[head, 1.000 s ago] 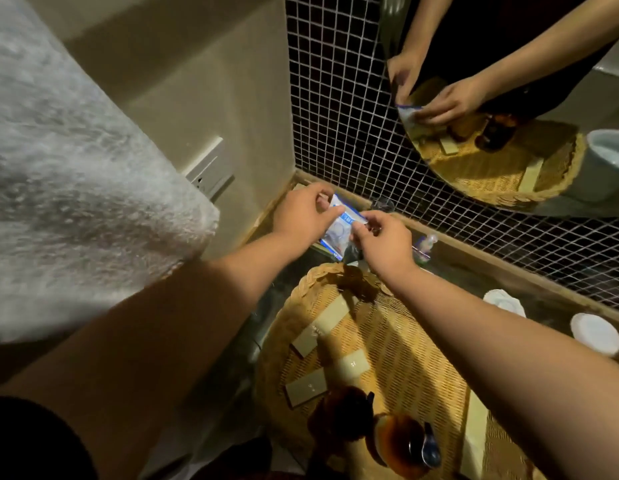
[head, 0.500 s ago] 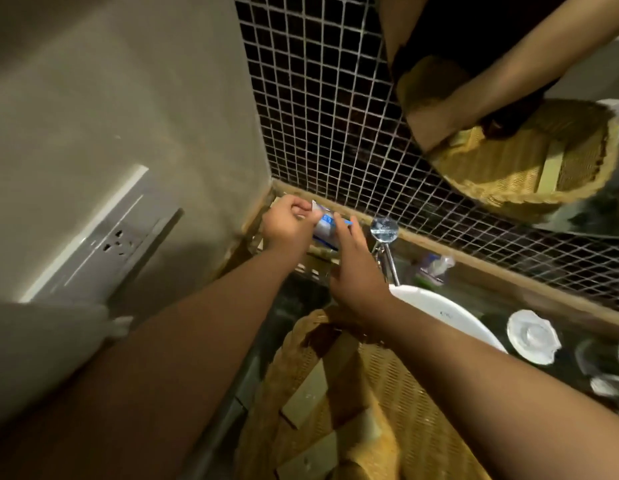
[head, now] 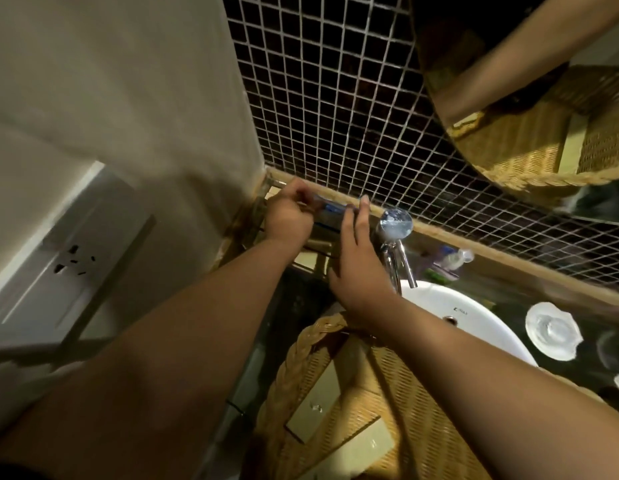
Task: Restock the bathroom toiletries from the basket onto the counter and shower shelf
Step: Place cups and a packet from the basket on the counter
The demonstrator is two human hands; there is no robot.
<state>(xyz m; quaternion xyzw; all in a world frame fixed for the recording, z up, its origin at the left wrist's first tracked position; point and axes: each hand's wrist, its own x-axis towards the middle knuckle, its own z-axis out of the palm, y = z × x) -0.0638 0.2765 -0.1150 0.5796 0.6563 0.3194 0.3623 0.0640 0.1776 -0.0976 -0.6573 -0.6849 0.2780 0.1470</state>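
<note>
A small blue-and-white packet point(head: 330, 210) is held flat at the back left corner of the counter, against the tiled wall. My left hand point(head: 289, 216) grips its left end. My right hand point(head: 358, 258) touches its right end with extended fingers. Below them a wicker basket point(head: 283, 382) sits on the dark counter, with two flat pale boxes point(head: 321, 403) lying in it. The bottles seen earlier in the basket are out of frame.
A chrome tap point(head: 396, 244) stands just right of my hands over a white basin point(head: 474, 327). A small clear bottle point(head: 453, 259) lies behind the basin. White dishes point(head: 552, 330) sit at the right. A wall socket point(head: 74, 261) is on the left wall, and a mirror point(head: 543, 133) hangs upper right.
Both hands carried the packet away from the basket toward the back left corner and lowered it flatter against the wall. The view tilted, so the towel left the frame.
</note>
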